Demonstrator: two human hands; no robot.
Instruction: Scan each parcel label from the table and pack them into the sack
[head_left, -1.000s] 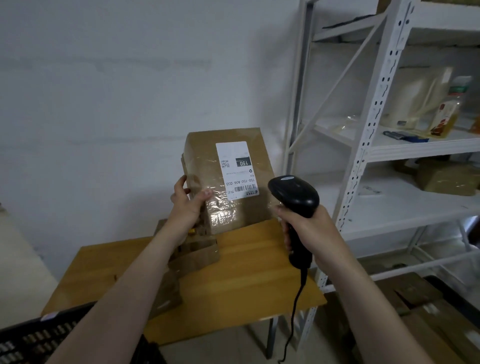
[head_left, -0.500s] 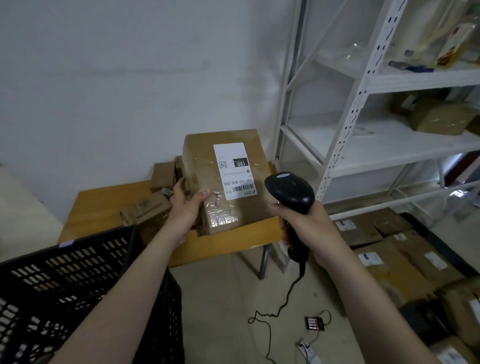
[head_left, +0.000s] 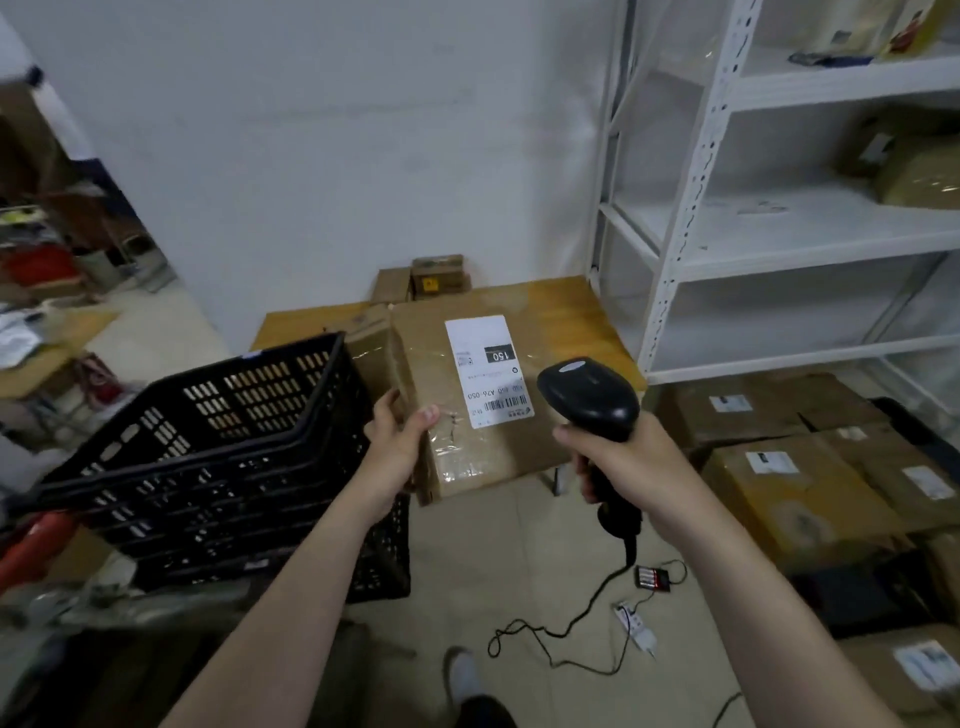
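Parcel: the brown cardboard parcel wrapped in clear tape (head_left: 467, 462) is up in the air, off the wooden desk (head_left: 571, 312) and in front of its near edge, with the broad face tipped up toward the camera.
Long axis: it runs from the low near end up and away toward the desk, leaning a little left.
Label: the white paper shipping label (head_left: 483, 353) sits on that face with its print running sideways, and the barcode is at the near end, on the parcel's right side.
Left hand (head_left: 397, 439): it grips the parcel's near left edge, thumb on top and fingers curled underneath. This is the carrying hand.
Right hand (head_left: 618, 457): it is wrapped round the grip of the black handheld scanner (head_left: 587, 395), just right of the parcel.
Scanner head: level with the barcode and right beside it, nose pointing up and away, so it looks past the code rather than onto it. Whether it touches the parcel, I cannot tell.
The call: the barcode lies left of the scanner, so the scan looks to turn on swinging the nose left.
Left of the parcel: a black slotted plastic crate (head_left: 218, 441), close by.
Beyond the parcel: small brown boxes (head_left: 436, 275) at the desk's back.
Right of the parcel: a white metal shelf rack (head_left: 691, 208), with labelled cardboard boxes (head_left: 779, 493) on the floor.
Sack: none in view.
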